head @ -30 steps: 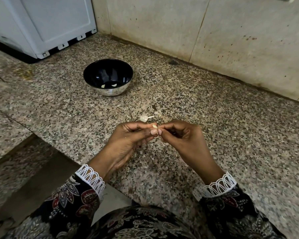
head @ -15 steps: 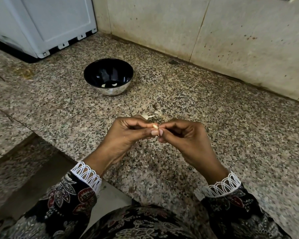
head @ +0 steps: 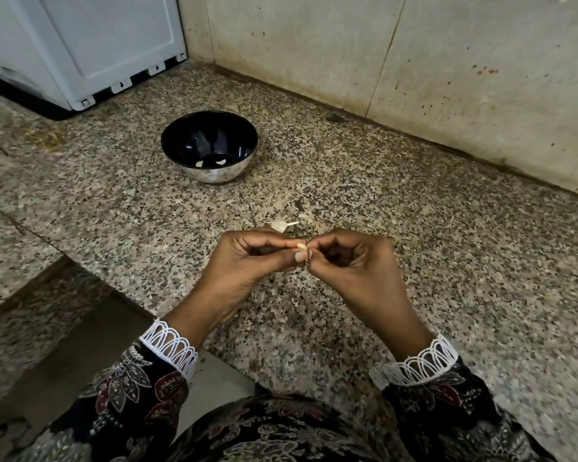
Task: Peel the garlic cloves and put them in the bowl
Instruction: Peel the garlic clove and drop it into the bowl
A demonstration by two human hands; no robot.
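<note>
— Where is the garlic just now?

— One clove (head: 301, 245) sits between my two hands, above the stone counter (head: 414, 235). My left hand (head: 247, 261) has it pinched between thumb and forefinger, with the other fingers curled under. Only the pale tip of it shows past my thumb.

— And the other hand?

— My right hand (head: 351, 261) meets the left at that same clove. Its thumb and forefinger are pinched at the tip, the rest of the fingers folded into the palm. Whether it has skin or the clove itself, I cannot tell, since the fingers hide it.

— What about the bowl?

— The bowl (head: 211, 175) stands on the counter farther back and a little to my left, well apart from my hands. It is dark inside and shiny outside, and two pale cloves (head: 210, 163) lie at the bottom of it.

— Anything else on the counter?

— A scrap of garlic skin with a thin stalk (head: 282, 225) lies just behind my hands, and a few smaller flakes (head: 305, 216) near it. A white appliance (head: 80, 45) stands in the far left corner against the stained wall (head: 447, 61). My patterned sleeves with white lace cuffs (head: 171, 348) show at the bottom.
</note>
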